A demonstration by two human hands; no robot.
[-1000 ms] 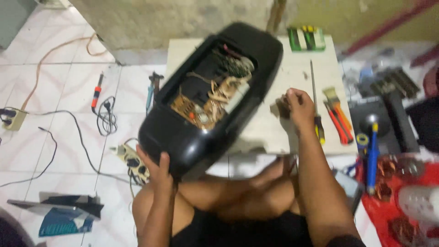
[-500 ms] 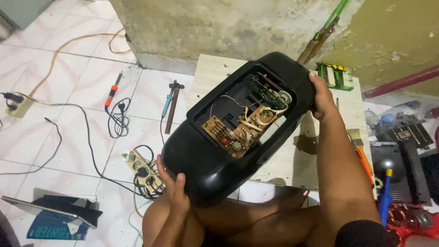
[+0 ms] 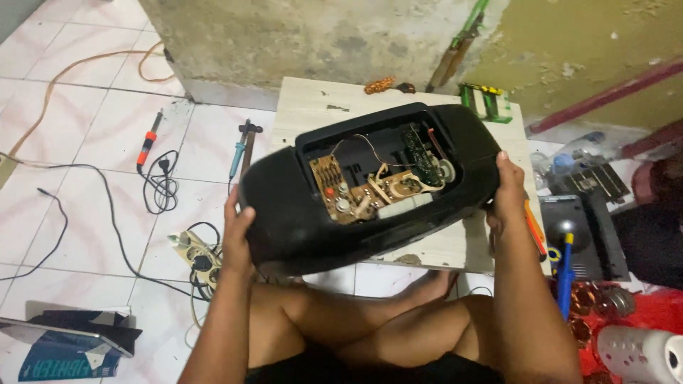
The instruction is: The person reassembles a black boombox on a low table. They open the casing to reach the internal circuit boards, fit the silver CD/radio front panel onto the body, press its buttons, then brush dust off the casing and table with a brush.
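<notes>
Radio (image 3: 299,213): a black, oblong plastic casing with its back cover off, held above the near edge of the desk (image 3: 313,107) and over the person's crossed legs. It lies roughly level, the right end slightly higher and farther away. The open cavity faces up and shows a brown circuit board (image 3: 334,188), a second dark board (image 3: 420,153) toward the right end, and thin wires looping between them.

Left hand (image 3: 238,238): grasps the radio's left end, thumb over the upper face, fingers under and out of sight. Right hand (image 3: 506,188): clasps the right end, fingers curled against the casing's side. Both hands carry the radio; it does not appear to touch the desk.

Desk: a low, pale wooden top on the floor against a rough concrete wall. At the far edge lie a small copper coil (image 3: 379,84) and, just beside it, a dark small part. At the far right corner stands a green block-shaped item (image 3: 486,102). At the right edge, an orange-handled tool (image 3: 534,227) shows partly behind the right wrist.

Floor, left of the desk: white tiles with a soldering iron (image 3: 147,142) with an orange grip, a blue-handled tool (image 3: 237,153), a power strip (image 3: 192,249) with plugs in it, and trailing black and orange cables. A dark box (image 3: 71,341) sits at the near left.

Floor, right of the desk: a blue-handled screwdriver (image 3: 565,274), dark flat parts, copper coils on a red surface, and a white cylinder (image 3: 640,352) at the near right corner.
</notes>
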